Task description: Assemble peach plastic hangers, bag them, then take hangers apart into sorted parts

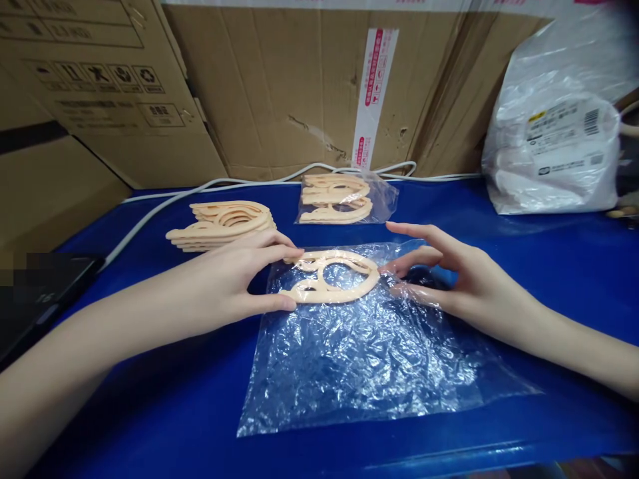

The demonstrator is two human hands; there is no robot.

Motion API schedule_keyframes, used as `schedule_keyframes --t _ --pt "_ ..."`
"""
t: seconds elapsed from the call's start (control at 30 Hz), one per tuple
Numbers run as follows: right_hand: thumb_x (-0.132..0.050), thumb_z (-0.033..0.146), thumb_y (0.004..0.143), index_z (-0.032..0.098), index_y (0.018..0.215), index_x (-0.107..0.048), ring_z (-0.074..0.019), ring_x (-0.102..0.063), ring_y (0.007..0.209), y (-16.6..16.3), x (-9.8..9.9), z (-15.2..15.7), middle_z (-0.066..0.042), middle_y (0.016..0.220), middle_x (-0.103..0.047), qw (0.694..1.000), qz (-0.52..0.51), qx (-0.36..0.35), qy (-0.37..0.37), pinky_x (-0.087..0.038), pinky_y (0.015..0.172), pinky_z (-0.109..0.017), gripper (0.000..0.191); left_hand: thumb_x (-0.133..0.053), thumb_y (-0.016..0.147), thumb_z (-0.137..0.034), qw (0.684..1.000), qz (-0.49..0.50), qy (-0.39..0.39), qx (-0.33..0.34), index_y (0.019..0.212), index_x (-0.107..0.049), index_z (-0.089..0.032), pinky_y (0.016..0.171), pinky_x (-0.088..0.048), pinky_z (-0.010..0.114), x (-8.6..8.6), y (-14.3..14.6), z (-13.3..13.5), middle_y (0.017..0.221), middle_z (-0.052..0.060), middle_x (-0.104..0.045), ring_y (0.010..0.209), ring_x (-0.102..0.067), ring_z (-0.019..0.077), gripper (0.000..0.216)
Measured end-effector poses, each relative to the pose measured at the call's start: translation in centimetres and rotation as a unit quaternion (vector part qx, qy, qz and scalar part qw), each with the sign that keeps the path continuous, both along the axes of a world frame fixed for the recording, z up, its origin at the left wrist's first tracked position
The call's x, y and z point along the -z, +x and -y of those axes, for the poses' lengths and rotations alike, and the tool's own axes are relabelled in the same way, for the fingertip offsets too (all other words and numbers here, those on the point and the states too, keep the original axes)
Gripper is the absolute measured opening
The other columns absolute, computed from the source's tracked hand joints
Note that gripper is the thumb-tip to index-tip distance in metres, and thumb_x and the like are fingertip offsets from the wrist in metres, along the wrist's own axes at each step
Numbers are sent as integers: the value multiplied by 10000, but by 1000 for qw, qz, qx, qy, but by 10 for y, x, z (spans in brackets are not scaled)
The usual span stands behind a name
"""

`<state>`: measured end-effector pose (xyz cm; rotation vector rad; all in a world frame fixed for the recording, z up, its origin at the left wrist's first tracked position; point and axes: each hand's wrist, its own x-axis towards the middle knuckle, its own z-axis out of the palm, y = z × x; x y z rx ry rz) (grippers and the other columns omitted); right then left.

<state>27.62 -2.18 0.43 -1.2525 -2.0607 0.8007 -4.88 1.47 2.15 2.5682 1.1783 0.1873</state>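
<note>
A flat peach plastic piece [333, 279] with cut-out loops lies on a clear plastic bag [369, 352] spread on the blue table [549, 266]. My left hand [239, 279] grips the piece's left end between thumb and fingers. My right hand [449, 273] touches the piece's right tip and the bag's edge, with its fingers pinched on the film. A loose stack of the same peach pieces [222, 225] lies just behind my left hand. A small clear bag filled with peach pieces [344, 198] sits farther back.
Cardboard boxes [299, 86] wall off the back of the table. A white cable [164, 206] runs along their base. A white plastic sack with labels [554, 140] stands at the back right. A dark flat device [44, 286] lies at the left edge.
</note>
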Motion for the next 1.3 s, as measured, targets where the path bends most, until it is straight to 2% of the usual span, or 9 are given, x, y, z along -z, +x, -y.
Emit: schedule_keyframes --t 0.37,0.53,0.67,0.77,0.9,1.07,1.17,1.3 --pt "-754 419 866 249 1487 -452 -197 -738 1008 2 1 -1 -43 1078 -785 998 -44 -14 -46 -594 890 -320 712 -592 871 -718 1000 1 -17 -11 1399 -572 -315 1071 -456 480 -3 3 0 1352 39 -611 1237 -566 310 665" --pt "-727 397 881 220 1509 -429 -215 -750 979 1 0 -3 -72 1067 -787 995 -68 -24 -73 -611 883 -346 718 -587 869 -718 1000 2 -18 -12 1396 -578 -321 1073 -460 475 -4 3 1 1355 39 -614 1242 -568 315 660" --pt "-696 432 894 232 1525 -432 -272 -745 1014 6 -6 -6 -78 1069 -788 999 1 -21 -36 -593 949 -444 713 -586 873 -709 1000 -13 -4 -17 1397 -576 -333 1080 -461 488 -4 1 1 1373 33 -616 1250 -569 324 645" --pt "-697 515 876 285 1547 -433 -335 -698 1135 16 -9 -10 -69 1214 -751 994 94 -47 17 -540 1035 -533 757 -575 882 -702 999 -21 5 -26 1403 -558 -344 1078 -470 493 -2 0 1 1391 26 -611 1258 -570 324 632" --pt "-698 535 871 367 1598 -335 -339 -583 1313 26 -10 -10 -30 1453 -608 981 158 -106 47 -524 1073 -513 830 -556 904 -680 999 -15 5 -29 1400 -564 -328 1109 -451 501 -5 1 2 1409 35 -604 1286 -557 334 609" --pt "-640 519 925 355 1609 -304 -322 -565 1323 26 -12 -7 -45 1471 -576 973 188 -114 64 -510 1081 -509 780 -560 925 -644 998 43 46 -12 1443 -521 -319 1185 -373 450 -27 -4 -1 1526 20 -483 1395 -451 288 612" --pt "-614 528 941 324 1605 -310 -323 -568 1310 27 -10 -8 -68 1462 -575 970 201 -118 74 -511 1060 -522 757 -614 888 -659 995 38 73 -60 1440 -506 -314 1204 -326 475 -42 -19 -10 1569 16 -419 1403 -427 290 660" --pt "-612 518 946 334 1582 -341 -317 -576 1286 31 -8 -11 -58 1428 -600 968 202 -113 96 -504 1050 -532 715 -671 775 -763 977 -5 41 -211 1506 -447 -292 1188 -268 623 -49 -44 -25 1585 39 -420 1395 -424 404 898"
